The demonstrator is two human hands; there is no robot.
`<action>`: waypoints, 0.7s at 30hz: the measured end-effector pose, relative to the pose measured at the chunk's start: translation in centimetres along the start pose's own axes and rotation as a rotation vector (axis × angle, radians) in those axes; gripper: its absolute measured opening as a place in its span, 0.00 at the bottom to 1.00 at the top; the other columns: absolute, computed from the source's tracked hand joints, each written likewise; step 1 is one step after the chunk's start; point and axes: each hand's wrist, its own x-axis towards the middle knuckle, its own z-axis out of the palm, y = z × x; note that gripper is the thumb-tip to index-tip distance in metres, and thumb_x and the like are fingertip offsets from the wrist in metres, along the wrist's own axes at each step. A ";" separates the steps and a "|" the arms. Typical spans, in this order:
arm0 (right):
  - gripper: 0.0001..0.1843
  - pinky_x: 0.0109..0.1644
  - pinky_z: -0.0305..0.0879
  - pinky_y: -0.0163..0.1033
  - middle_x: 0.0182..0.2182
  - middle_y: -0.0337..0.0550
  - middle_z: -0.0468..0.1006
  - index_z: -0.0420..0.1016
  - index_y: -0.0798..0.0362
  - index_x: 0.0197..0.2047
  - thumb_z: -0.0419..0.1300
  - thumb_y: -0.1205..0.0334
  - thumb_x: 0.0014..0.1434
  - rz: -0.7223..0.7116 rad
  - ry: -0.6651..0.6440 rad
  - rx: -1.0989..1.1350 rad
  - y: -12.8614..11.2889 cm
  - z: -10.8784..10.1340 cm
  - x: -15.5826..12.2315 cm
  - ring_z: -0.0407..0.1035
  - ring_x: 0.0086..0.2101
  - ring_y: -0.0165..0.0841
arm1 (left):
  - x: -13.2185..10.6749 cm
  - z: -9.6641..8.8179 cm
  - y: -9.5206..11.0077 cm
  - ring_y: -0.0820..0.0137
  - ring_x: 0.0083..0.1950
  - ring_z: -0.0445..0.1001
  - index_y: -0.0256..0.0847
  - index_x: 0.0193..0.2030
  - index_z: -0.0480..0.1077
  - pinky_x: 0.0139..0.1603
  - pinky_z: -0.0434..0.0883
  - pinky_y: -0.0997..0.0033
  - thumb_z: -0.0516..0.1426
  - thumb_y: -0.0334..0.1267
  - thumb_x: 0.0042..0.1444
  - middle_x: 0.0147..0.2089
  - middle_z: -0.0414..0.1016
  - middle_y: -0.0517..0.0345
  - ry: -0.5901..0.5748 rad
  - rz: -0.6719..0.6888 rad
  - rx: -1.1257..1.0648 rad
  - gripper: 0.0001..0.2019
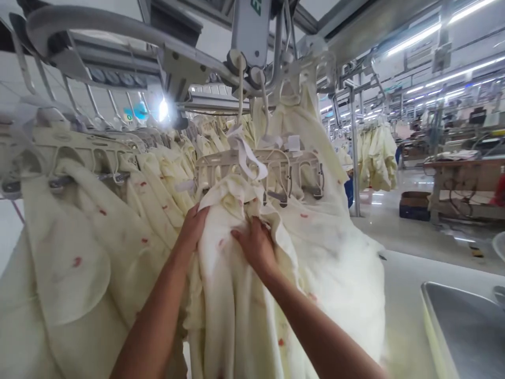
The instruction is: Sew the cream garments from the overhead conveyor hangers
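Note:
A cream garment (pixel 223 268) with small red marks hangs in front of me from a pale plastic clip hanger (pixel 215 167). My left hand (pixel 194 226) is closed on its left edge, just below the hanger, with the fingertips partly behind the cloth. Below the gathered top, my right hand (pixel 256 243) pinches the cloth near the frilled right edge; some of its fingers are hidden in the folds. A white ribbon-like strip (pixel 252 160) dangles from the hanger's top. Directly to the right hangs another cream garment (pixel 339 273), close to my right forearm.
More cream garments (pixel 71 252) hang on clip hangers at the left. A curved metal rail (pixel 130 29) runs overhead. To the right are a metal tray (pixel 469 321) on a white surface, a metal post (pixel 354 152) and a dark box (pixel 414 205) on the floor.

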 end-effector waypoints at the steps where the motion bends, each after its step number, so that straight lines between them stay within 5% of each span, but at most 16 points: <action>1: 0.16 0.48 0.58 0.50 0.37 0.51 0.71 0.69 0.58 0.41 0.61 0.61 0.47 0.031 -0.074 0.033 -0.2 -0.2 0.5 0.63 0.42 0.45 | 0.3 -0.8 0.4 0.64 0.35 0.74 0.36 0.45 0.69 0.34 0.70 0.69 0.53 0.46 0.49 0.35 0.76 0.52 -0.045 -0.045 0.003 0.20; 4: 0.10 0.29 0.61 0.37 0.18 0.37 0.64 0.65 0.54 0.21 0.60 0.58 0.46 0.109 -0.325 0.198 -1.1 -0.5 0.8 0.61 0.22 0.32 | 0.5 -2.3 1.5 0.63 0.34 0.73 0.36 0.38 0.70 0.34 0.68 0.67 0.53 0.47 0.49 0.32 0.75 0.51 0.002 -0.045 0.209 0.17; 7: 0.14 0.25 0.58 0.31 0.18 0.33 0.61 0.61 0.53 0.22 0.56 0.51 0.49 0.145 -0.427 0.407 -2.1 0.3 -0.7 0.58 0.20 0.27 | -1.0 -2.1 1.9 0.65 0.35 0.70 0.39 0.32 0.69 0.36 0.66 0.69 0.54 0.47 0.49 0.31 0.72 0.54 0.211 0.120 0.469 0.12; 12: 0.12 0.31 0.64 0.33 0.27 0.37 0.68 0.61 0.51 0.38 0.49 0.56 0.50 0.248 -0.328 0.584 -2.4 2.2 -3.8 0.66 0.28 0.30 | -3.2 -0.6 0.8 0.74 0.24 0.64 0.39 0.23 0.65 0.28 0.64 0.75 0.58 0.47 0.44 0.21 0.64 0.63 -0.106 0.100 0.351 0.12; 18: 0.28 0.46 0.63 0.42 0.41 0.47 0.72 0.63 0.54 0.48 0.62 0.58 0.42 0.320 -0.203 0.476 -1.1 4.5 -4.8 0.67 0.42 0.41 | -1.6 -2.0 0.1 0.74 0.25 0.66 0.40 0.29 0.61 0.28 0.68 0.73 0.45 0.49 0.52 0.23 0.64 0.62 0.047 0.001 0.159 0.14; 21: 0.19 0.45 0.62 0.44 0.34 0.48 0.75 0.71 0.56 0.39 0.62 0.53 0.46 0.312 -0.229 0.424 -0.9 5.4 -5.0 0.68 0.40 0.44 | -1.7 -2.5 0.8 0.68 0.28 0.70 0.39 0.29 0.65 0.32 0.69 0.68 0.46 0.51 0.52 0.23 0.68 0.57 0.014 -0.031 0.203 0.17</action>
